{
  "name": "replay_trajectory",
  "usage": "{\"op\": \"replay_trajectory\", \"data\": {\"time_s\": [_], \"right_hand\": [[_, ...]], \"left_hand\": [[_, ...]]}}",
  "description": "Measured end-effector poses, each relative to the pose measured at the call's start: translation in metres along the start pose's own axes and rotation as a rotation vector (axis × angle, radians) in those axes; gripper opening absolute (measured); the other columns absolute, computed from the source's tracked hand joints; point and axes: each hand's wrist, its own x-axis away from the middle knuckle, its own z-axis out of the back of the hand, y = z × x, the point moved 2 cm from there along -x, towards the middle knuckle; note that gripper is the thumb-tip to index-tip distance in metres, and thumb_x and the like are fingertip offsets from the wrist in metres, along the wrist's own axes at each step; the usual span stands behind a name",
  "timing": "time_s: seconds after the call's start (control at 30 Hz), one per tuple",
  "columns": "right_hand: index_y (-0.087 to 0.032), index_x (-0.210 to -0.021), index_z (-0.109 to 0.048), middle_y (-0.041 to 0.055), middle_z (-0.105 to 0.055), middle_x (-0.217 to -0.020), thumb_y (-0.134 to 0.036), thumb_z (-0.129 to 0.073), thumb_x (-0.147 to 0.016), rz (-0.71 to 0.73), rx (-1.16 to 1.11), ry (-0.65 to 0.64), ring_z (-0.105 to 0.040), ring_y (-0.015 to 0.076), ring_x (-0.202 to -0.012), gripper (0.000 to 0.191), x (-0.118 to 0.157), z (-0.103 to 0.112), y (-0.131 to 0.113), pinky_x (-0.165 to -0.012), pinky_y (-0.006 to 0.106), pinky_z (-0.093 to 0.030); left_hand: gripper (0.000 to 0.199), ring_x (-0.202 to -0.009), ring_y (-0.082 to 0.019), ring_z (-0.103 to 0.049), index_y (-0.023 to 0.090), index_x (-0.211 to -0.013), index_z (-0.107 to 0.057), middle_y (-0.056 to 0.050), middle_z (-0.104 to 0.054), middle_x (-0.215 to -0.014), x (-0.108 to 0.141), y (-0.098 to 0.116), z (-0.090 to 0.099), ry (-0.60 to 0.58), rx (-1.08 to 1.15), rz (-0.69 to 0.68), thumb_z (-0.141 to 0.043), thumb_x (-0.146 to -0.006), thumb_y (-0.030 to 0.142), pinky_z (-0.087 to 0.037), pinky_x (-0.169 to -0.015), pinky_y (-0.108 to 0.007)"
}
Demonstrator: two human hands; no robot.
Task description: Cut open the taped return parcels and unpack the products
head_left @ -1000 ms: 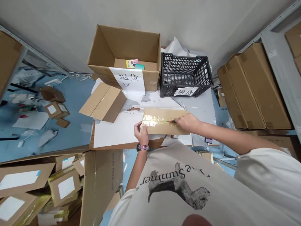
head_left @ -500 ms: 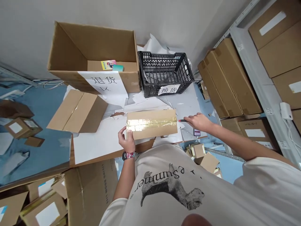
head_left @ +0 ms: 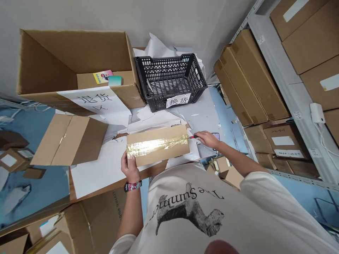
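Note:
A long cardboard box (head_left: 159, 155) with shiny yellowish tape along its top lies near the front edge of the table. My left hand (head_left: 130, 168) grips its left end, the thumb on top. At the opposite end, my right hand (head_left: 208, 138) is closed round a thin red and black tool (head_left: 194, 137), whose tip meets the box's right edge at the tape line. What kind of tool it is, I cannot fully make out. Left of the long box stands another closed cardboard box (head_left: 71, 141).
Behind are a large open carton (head_left: 99, 49) holding small colourful items and a black plastic crate (head_left: 169, 79). A phone (head_left: 215, 136) lies beyond my right hand. Shelves with cardboard boxes (head_left: 246, 81) stand on the right, and more boxes sit at the lower left.
The camera view has shifted. The long box looks slightly turned, and the tool's tip is now at its right edge, with my right hand nearer. My left hand keeps its grip.

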Motion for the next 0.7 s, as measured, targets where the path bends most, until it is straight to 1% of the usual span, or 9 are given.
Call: {"op": "replay_trajectory", "data": {"time_s": [0.1, 0.2, 0.3, 0.37, 0.43, 0.5, 0.57, 0.63, 0.7], "right_hand": [[-0.016, -0.141, -0.067, 0.0188, -0.081, -0.131, -0.035, -0.041, -0.121, -0.06, -0.058, 0.033, -0.075, 0.0282, -0.119, 0.038, -0.017, -0.026, -0.008, -0.104, 0.036, -0.053], [-0.018, -0.144, -0.065, 0.0197, -0.078, -0.141, -0.03, -0.042, -0.12, -0.135, -0.085, 0.07, -0.073, 0.0268, -0.129, 0.035, -0.028, -0.049, -0.016, -0.11, 0.036, -0.055], [-0.021, -0.144, -0.066, 0.0187, -0.079, -0.141, -0.028, -0.043, -0.118, -0.213, -0.079, 0.132, -0.074, 0.0277, -0.13, 0.036, -0.023, -0.061, -0.015, -0.109, 0.038, -0.058], [-0.021, -0.147, -0.065, 0.0183, -0.081, -0.137, -0.028, -0.039, -0.117, -0.329, -0.098, 0.213, -0.076, 0.0294, -0.123, 0.04, -0.011, -0.062, -0.007, -0.103, 0.039, -0.06], [-0.018, -0.15, -0.063, 0.0194, -0.081, -0.135, -0.029, -0.035, -0.116, -0.447, -0.134, 0.294, -0.078, 0.0306, -0.118, 0.045, 0.003, -0.061, 0.003, -0.098, 0.039, -0.061], [-0.015, -0.152, -0.062, 0.0215, -0.08, -0.136, -0.033, -0.035, -0.115, -0.505, -0.17, 0.348, -0.078, 0.031, -0.118, 0.049, 0.014, -0.062, 0.009, -0.098, 0.039, -0.061], [-0.013, -0.153, -0.061, 0.0201, -0.081, -0.129, -0.036, -0.032, -0.114, -0.535, -0.23, 0.382, -0.079, 0.03, -0.112, 0.053, 0.021, -0.067, 0.007, -0.097, 0.039, -0.062], [-0.013, -0.156, -0.058, 0.0142, -0.082, -0.112, -0.039, -0.025, -0.115, -0.576, -0.321, 0.416, -0.079, 0.0284, -0.096, 0.059, 0.024, -0.071, -0.001, -0.088, 0.038, -0.064], [-0.012, -0.163, -0.052, 0.0088, -0.079, -0.098, -0.04, -0.018, -0.116, -0.604, -0.407, 0.444, -0.075, 0.0269, -0.082, 0.065, 0.026, -0.074, -0.015, -0.078, 0.037, -0.063]], "left_hand": [[0.063, -0.137, -0.035, -0.071, 0.018, -0.146, -0.073, -0.015, -0.075, -0.146, -0.003, 0.003, 0.0, 0.005, -0.018, 0.009, -0.07, -0.098, 0.059, -0.054, -0.125, -0.054], [0.061, -0.134, -0.035, -0.072, 0.019, -0.144, -0.073, -0.015, -0.076, -0.144, -0.008, 0.019, 0.004, 0.009, -0.11, -0.041, -0.069, -0.098, 0.058, -0.055, -0.122, -0.054], [0.06, -0.146, -0.04, -0.064, 0.02, -0.145, -0.074, -0.018, -0.072, -0.152, -0.014, 0.053, 0.011, -0.002, -0.314, -0.232, -0.076, -0.095, 0.051, -0.046, -0.131, -0.06], [0.057, -0.153, -0.043, -0.058, 0.021, -0.142, -0.076, -0.019, -0.069, -0.156, -0.017, 0.079, 0.008, -0.066, -0.409, -0.367, -0.081, -0.092, 0.047, -0.037, -0.136, -0.062], [0.051, -0.149, -0.043, -0.061, 0.024, -0.137, -0.079, -0.018, -0.072, -0.151, -0.019, 0.103, -0.01, -0.236, -0.43, -0.452, -0.082, -0.091, 0.045, -0.035, -0.137, -0.062], [0.046, -0.144, -0.041, -0.064, 0.028, -0.135, -0.081, -0.014, -0.076, -0.144, -0.02, 0.121, -0.042, -0.484, -0.411, -0.499, -0.083, -0.092, 0.044, -0.036, -0.136, -0.061], [0.051, -0.149, -0.043, -0.061, 0.031, -0.137, -0.081, -0.013, -0.075, -0.149, -0.02, 0.131, -0.081, -0.711, -0.371, -0.497, -0.088, -0.088, 0.045, -0.03, -0.14, -0.063], [0.06, -0.155, -0.048, -0.054, 0.031, -0.136, -0.082, -0.014, -0.072, -0.155, -0.023, 0.134, -0.113, -0.805, -0.296, -0.45, -0.095, -0.08, 0.046, -0.018, -0.143, -0.067], [0.065, -0.157, -0.049, -0.051, 0.032, -0.139, -0.081, -0.013, -0.07, -0.16, -0.025, 0.13, -0.134, -0.846, -0.278, -0.437, -0.097, -0.077, 0.047, -0.009, -0.144, -0.068]]}}
